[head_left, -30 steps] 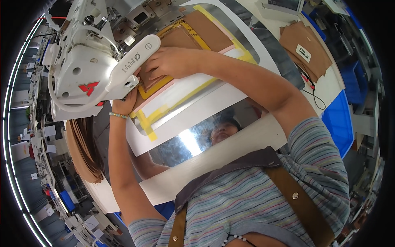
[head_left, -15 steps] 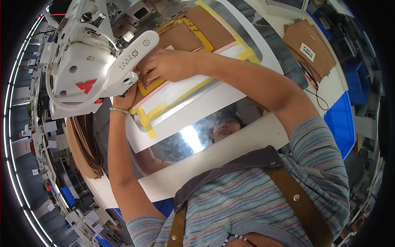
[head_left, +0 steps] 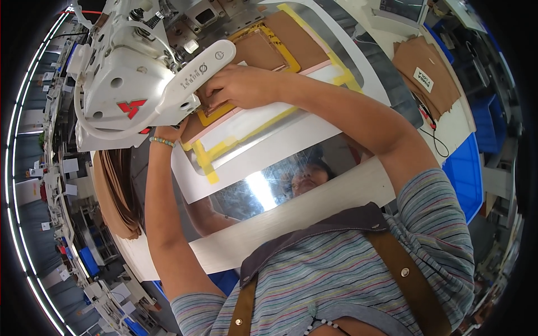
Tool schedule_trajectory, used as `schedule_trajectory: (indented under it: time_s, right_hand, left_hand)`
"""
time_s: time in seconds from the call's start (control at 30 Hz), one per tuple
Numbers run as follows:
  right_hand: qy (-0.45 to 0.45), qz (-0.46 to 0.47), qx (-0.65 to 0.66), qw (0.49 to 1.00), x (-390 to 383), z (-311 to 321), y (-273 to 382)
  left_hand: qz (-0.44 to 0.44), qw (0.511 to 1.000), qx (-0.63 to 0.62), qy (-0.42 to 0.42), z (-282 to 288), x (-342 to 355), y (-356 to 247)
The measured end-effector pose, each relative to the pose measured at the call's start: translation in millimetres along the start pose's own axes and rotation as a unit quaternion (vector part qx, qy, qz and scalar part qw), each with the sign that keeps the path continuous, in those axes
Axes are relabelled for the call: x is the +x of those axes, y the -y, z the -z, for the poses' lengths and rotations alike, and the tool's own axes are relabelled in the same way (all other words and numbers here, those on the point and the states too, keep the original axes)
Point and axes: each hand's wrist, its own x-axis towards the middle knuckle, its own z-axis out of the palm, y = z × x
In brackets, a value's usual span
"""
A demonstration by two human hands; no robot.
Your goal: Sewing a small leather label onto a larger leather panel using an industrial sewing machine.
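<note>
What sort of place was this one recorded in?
Most likely a sewing workshop or factory floor: a large white machine, apparently an industrial sewing machine, stands at the table, flat brown pieces lie stacked on the right, and more workstations line the left.

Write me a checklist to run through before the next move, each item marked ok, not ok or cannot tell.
1. Right hand visible: ok, its fingers bent over the left part of the yellow frame.
2. Left hand fully visible: not ok, its fingers are mostly hidden.
3. Space under the sewing machine head free of fingers: cannot tell, the head and its white paddle-shaped attachment block the view.
4. Yellow tape present at the near left corner: ok.
5. Stack of brown pieces apart from the frame: ok, off to the right.
</note>
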Motion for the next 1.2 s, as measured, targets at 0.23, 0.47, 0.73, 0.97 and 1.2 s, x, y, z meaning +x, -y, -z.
schedule_trajectory:
  time_s: [0.23,0.47,0.73,0.97,1.2]
  right_hand:
    - [0.023,-0.029,0.018,0.999,6,-2,-6]
    - [0.016,-0.006,0.045,0.999,8,-3,-8]
    - [0.098,-0.076,-0.014,0.992,22,5,-9]
    - [0.092,-0.101,-0.127,0.982,26,-6,-15]
    - [0.125,-0.113,-0.027,0.985,22,10,0]
  left_hand:
    - [0.162,0.914,-0.372,-0.031,-31,14,28]
    - [0.132,0.953,-0.274,-0.017,-29,1,41]
    - [0.076,0.983,-0.167,0.002,-29,3,41]
    - [0.157,0.97,-0.17,-0.079,-4,-12,-13]
    - [0.204,0.958,-0.198,-0.024,38,-26,-68]
